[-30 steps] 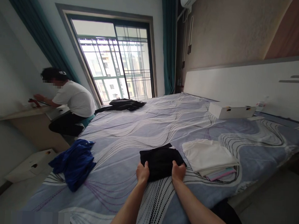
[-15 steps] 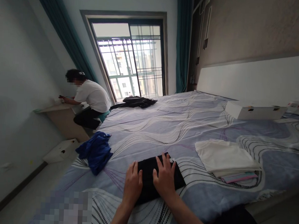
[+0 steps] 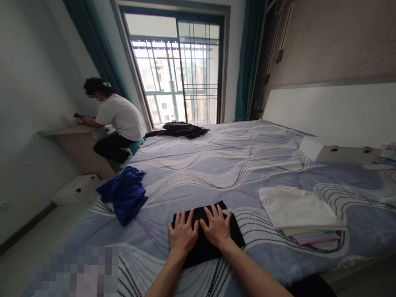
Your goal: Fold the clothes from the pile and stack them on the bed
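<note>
A black folded garment (image 3: 204,249) lies flat on the patterned bedspread (image 3: 217,164) in front of me. My left hand (image 3: 183,233) rests palm down on its left part, fingers spread. Beside it, my right hand (image 3: 217,226) presses flat on the right part, also with fingers apart; the two thumbs nearly meet. A small white patch shows at the garment's far edge near my right fingers. To the left lies a crumpled blue garment (image 3: 125,195). On the right is a stack of folded cloth with a white piece (image 3: 298,210) on top and pink and grey edges below.
Dark clothing (image 3: 179,130) lies at the bed's far end. A white box (image 3: 340,150) stands near the headboard (image 3: 337,104). At far left a person in a white shirt (image 3: 122,119) sits at a small desk (image 3: 76,145), with another white box (image 3: 74,189) on the floor.
My left hand has moved from the garment's left edge onto its top, and its fingers have spread. My right hand stays on the garment. The camera view has shifted slightly.
</note>
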